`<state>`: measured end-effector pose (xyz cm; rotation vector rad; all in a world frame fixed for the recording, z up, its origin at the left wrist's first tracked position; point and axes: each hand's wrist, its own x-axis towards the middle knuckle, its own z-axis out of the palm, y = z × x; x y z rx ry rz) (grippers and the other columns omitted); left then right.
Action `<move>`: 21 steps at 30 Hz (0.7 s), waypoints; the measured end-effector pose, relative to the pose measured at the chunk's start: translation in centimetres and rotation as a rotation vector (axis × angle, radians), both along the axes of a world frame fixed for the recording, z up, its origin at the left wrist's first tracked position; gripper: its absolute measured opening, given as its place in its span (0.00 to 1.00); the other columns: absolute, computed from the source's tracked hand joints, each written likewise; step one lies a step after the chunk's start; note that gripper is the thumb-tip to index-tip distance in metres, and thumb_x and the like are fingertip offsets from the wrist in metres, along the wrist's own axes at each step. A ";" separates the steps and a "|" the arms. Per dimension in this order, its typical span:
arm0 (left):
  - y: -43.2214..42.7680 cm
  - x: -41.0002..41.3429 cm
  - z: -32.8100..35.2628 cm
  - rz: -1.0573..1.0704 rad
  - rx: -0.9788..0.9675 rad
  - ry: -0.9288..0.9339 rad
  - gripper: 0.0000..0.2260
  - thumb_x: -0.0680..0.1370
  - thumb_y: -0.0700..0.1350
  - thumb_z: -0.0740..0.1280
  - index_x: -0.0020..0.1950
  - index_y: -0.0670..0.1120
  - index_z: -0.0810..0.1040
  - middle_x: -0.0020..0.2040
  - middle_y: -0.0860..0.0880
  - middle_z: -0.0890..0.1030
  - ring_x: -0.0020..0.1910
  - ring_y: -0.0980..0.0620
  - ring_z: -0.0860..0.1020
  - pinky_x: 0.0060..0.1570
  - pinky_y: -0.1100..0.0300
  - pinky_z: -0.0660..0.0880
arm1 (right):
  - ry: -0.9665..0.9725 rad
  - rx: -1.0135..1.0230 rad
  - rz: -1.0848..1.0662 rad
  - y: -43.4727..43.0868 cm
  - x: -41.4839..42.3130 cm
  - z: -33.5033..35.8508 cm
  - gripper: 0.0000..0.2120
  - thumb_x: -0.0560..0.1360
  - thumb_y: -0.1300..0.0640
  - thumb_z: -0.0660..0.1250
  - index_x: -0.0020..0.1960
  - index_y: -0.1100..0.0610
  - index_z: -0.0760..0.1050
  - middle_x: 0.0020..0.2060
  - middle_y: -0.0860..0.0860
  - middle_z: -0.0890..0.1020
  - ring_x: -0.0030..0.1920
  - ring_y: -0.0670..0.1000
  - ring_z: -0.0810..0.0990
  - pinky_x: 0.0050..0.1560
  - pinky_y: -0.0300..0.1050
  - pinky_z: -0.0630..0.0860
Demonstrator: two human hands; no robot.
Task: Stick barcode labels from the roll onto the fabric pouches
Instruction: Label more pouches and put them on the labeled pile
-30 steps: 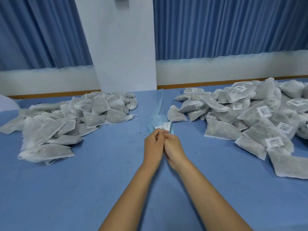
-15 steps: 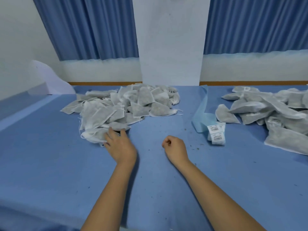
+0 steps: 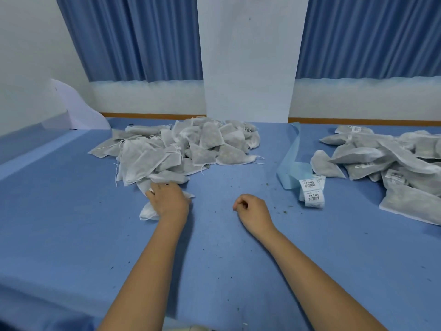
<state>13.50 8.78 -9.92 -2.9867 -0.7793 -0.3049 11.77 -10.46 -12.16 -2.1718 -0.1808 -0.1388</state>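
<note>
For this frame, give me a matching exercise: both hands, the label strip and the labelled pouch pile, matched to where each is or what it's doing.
1. left hand
2. right hand
3. strip of white barcode labels on blue backing
4. pile of labelled grey-white fabric pouches

A. heaped at the far right of the view
B. fingers curled, on bare blue tablecloth
C. grips a white fabric pouch at the unlabelled pile's near edge
D. lying loose just left of the labelled heap

Pairs: 1-C, 2-B, 3-D, 4-A

Grey-white pouches (image 3: 176,149), blue tablecloth (image 3: 214,247) — black-barcoded white labels (image 3: 312,198), blue curtains (image 3: 133,37).
</note>
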 end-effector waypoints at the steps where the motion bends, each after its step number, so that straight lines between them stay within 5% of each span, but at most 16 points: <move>1: -0.5 -0.2 0.0 -0.017 -0.026 0.000 0.21 0.76 0.55 0.69 0.63 0.45 0.73 0.64 0.43 0.74 0.65 0.45 0.68 0.63 0.54 0.64 | 0.014 -0.007 0.020 -0.2 -0.1 0.1 0.08 0.75 0.66 0.61 0.43 0.63 0.79 0.43 0.54 0.82 0.41 0.51 0.77 0.42 0.36 0.70; 4: -2.3 -0.4 0.2 -0.069 -0.066 0.063 0.27 0.75 0.56 0.70 0.68 0.43 0.67 0.64 0.41 0.73 0.64 0.44 0.71 0.62 0.55 0.65 | 0.112 0.061 0.079 -1.4 -0.3 0.5 0.05 0.75 0.60 0.66 0.48 0.60 0.79 0.43 0.51 0.81 0.41 0.46 0.76 0.38 0.25 0.68; 7: -4.6 -0.5 0.7 -0.172 -0.245 0.053 0.26 0.75 0.56 0.69 0.67 0.45 0.67 0.61 0.44 0.77 0.62 0.43 0.73 0.59 0.54 0.67 | 0.228 0.170 0.137 -3.2 -0.8 0.9 0.11 0.74 0.54 0.70 0.55 0.56 0.75 0.50 0.51 0.80 0.45 0.43 0.77 0.41 0.24 0.70; 11: -10.2 -0.5 2.4 -0.369 -1.248 -0.362 0.14 0.76 0.53 0.69 0.57 0.48 0.74 0.51 0.48 0.80 0.47 0.57 0.80 0.43 0.65 0.72 | 0.401 0.452 0.238 -5.6 -1.9 2.0 0.30 0.71 0.47 0.71 0.67 0.60 0.67 0.62 0.53 0.78 0.60 0.50 0.77 0.64 0.43 0.72; 13: -13.2 -0.4 2.7 -0.431 -1.530 -0.404 0.12 0.77 0.51 0.69 0.57 0.49 0.74 0.46 0.49 0.80 0.37 0.62 0.80 0.33 0.69 0.73 | 0.413 0.695 0.349 -6.9 -2.3 2.6 0.28 0.71 0.52 0.69 0.66 0.66 0.70 0.61 0.60 0.79 0.62 0.57 0.77 0.67 0.50 0.70; 15: -15.5 0.0 2.4 -0.450 -1.631 -0.435 0.14 0.77 0.52 0.69 0.59 0.48 0.74 0.45 0.50 0.81 0.38 0.60 0.80 0.34 0.66 0.74 | 0.386 0.797 0.374 -8.4 -2.6 3.3 0.17 0.75 0.60 0.66 0.61 0.67 0.73 0.53 0.60 0.82 0.54 0.56 0.82 0.60 0.47 0.76; 17: -17.0 0.6 2.0 -0.435 -1.665 -0.539 0.14 0.78 0.52 0.68 0.59 0.47 0.74 0.44 0.52 0.79 0.37 0.62 0.78 0.37 0.69 0.73 | 0.408 0.748 0.320 -10.2 -2.7 3.9 0.05 0.78 0.61 0.63 0.50 0.64 0.75 0.36 0.56 0.80 0.31 0.49 0.78 0.39 0.40 0.78; 19: -17.6 1.1 1.6 -0.370 -1.703 -0.633 0.11 0.78 0.50 0.67 0.57 0.45 0.73 0.45 0.52 0.77 0.40 0.59 0.77 0.39 0.68 0.72 | 0.440 0.653 0.287 -12.0 -2.8 3.8 0.06 0.80 0.59 0.61 0.46 0.61 0.72 0.26 0.50 0.66 0.23 0.45 0.61 0.23 0.35 0.63; 21: -17.5 1.8 0.9 -0.285 -1.659 -0.715 0.09 0.79 0.49 0.66 0.53 0.44 0.73 0.44 0.51 0.76 0.44 0.53 0.76 0.41 0.63 0.71 | 0.441 0.614 0.268 -13.4 -2.7 3.5 0.09 0.81 0.58 0.58 0.47 0.61 0.73 0.24 0.47 0.60 0.23 0.44 0.55 0.22 0.34 0.54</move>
